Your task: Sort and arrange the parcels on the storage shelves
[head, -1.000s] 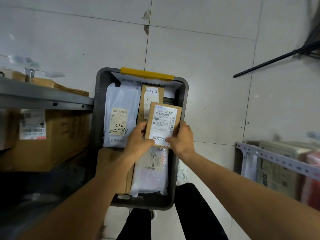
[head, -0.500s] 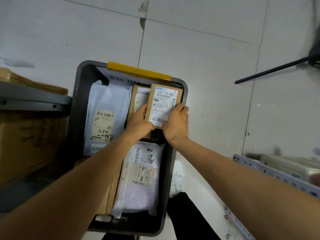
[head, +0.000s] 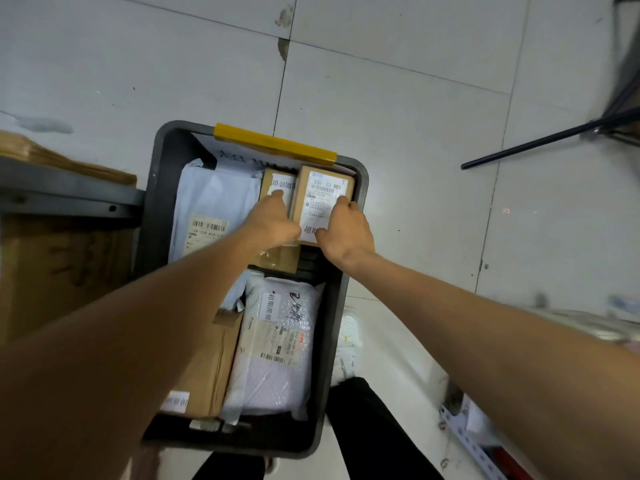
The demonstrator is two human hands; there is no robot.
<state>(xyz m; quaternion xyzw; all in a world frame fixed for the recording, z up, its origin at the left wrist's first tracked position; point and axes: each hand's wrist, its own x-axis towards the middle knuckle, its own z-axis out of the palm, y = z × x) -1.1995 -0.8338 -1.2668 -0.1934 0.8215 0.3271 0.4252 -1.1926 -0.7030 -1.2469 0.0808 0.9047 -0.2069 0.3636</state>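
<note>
A dark grey crate [head: 157, 188] with a yellow handle [head: 273, 143] stands on the tiled floor. A small brown box with a white label [head: 320, 197] lies in its far right corner. My right hand [head: 346, 233] grips that box, thumb on the label and fingers curled over its right edge. My left hand [head: 272, 221] reaches along the box's left side, its straight fingers resting on a second small brown box [head: 277, 183]. Also in the crate are a white poly bag [head: 214, 209], a bubble-wrap mailer [head: 280, 351] and a cardboard box [head: 204, 372].
A grey metal shelf [head: 69, 199] with large cardboard boxes [head: 52, 271] is on the left. A perforated shelf rail [head: 465, 441] is at the lower right. A black rod [head: 547, 138] slants across the floor top right. My legs and a white shoe [head: 349, 336] are beside the crate.
Both hands carried the labelled box from above the crate's middle to its far right corner and lowered it. My left hand slid off its face onto the neighbouring box.
</note>
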